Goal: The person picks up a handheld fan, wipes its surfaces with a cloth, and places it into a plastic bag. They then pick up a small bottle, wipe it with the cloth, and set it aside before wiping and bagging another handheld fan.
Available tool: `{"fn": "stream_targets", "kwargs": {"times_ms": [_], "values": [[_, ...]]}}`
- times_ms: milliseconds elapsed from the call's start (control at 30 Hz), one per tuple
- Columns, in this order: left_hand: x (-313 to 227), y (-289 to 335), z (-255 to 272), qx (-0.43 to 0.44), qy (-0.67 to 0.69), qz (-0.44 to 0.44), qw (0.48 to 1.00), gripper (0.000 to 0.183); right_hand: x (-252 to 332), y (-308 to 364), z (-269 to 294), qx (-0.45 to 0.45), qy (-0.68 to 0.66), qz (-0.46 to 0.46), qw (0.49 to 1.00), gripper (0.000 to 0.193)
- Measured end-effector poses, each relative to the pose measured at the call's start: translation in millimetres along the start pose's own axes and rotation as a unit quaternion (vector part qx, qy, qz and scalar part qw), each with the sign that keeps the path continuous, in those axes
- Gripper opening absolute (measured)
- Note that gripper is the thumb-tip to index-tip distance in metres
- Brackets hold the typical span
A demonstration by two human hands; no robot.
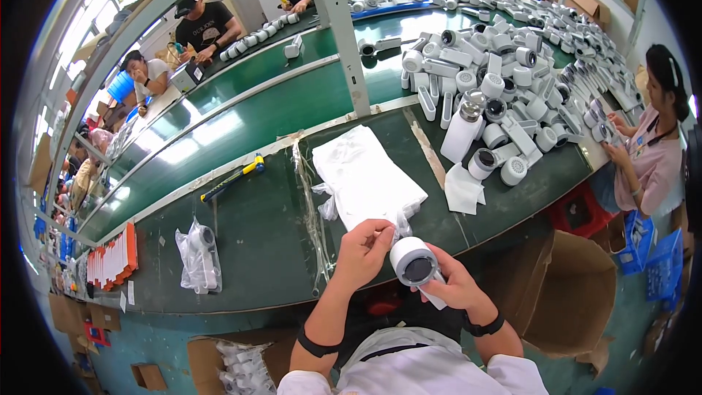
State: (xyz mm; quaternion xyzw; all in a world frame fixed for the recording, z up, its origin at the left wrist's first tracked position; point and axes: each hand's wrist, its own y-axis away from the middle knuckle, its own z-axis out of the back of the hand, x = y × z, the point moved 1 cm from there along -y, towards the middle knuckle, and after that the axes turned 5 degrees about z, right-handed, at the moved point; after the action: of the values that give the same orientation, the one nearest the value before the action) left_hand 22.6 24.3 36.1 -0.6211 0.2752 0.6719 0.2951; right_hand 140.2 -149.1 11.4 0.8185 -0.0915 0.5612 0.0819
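In my right hand (452, 278) is a white handheld device (411, 257) with a round grey-rimmed head, a dark round face and a straight handle. The fingers wrap its handle, and the head points up toward me. My left hand (365, 250) is closed, thumb and fingertips pinching a clear plastic bag (399, 225) beside the device's head. Just beyond lies a stack of white, thin plastic bags (365, 175) on the dark green bench (270, 219). Farther left rests one similar device wrapped in a clear bag (197, 257).
A big heap of white devices (504, 80) covers the right of the bench, with a white spray bottle (462, 128) before it. A yellow-and-black tool (234, 178) lies left. Open cardboard boxes (570, 292) stand below. A co-worker (651, 139) holds devices at right; others sit across the conveyor (248, 113).
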Motion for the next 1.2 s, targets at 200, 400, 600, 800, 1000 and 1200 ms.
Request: {"fn": "stream_targets", "kwargs": {"times_ms": [200, 400, 600, 800, 1000, 1200], "values": [[-2, 8, 8, -0.015, 0.036, 0.034, 0.999, 0.014, -3, -11, -7, 0.076, -0.012, -0.042, 0.996, 0.074], [-5, 8, 13, 0.01, 0.062, 0.012, 0.998, 0.013, -16, -25, -17, 0.031, -0.114, -0.106, 0.987, 0.032], [0, 12, 22, 0.011, 0.083, 0.003, 0.997, 0.011, -19, -33, -20, -0.009, -0.125, -0.079, 0.989, 0.032], [-2, 9, 18, -0.02, -0.031, -0.107, 0.994, 0.009, -16, -33, -24, -0.05, -0.045, -0.047, 0.997, 0.08], [-4, 10, 20, -0.056, 0.048, -0.009, 0.997, 0.01, -16, -22, -4, -0.011, -0.204, -0.119, 0.972, 0.039], [-2, 10, 14, -0.084, 0.04, -0.022, 0.995, 0.017, -19, -22, 1, 0.06, -0.329, -0.061, 0.941, 0.036]]}}
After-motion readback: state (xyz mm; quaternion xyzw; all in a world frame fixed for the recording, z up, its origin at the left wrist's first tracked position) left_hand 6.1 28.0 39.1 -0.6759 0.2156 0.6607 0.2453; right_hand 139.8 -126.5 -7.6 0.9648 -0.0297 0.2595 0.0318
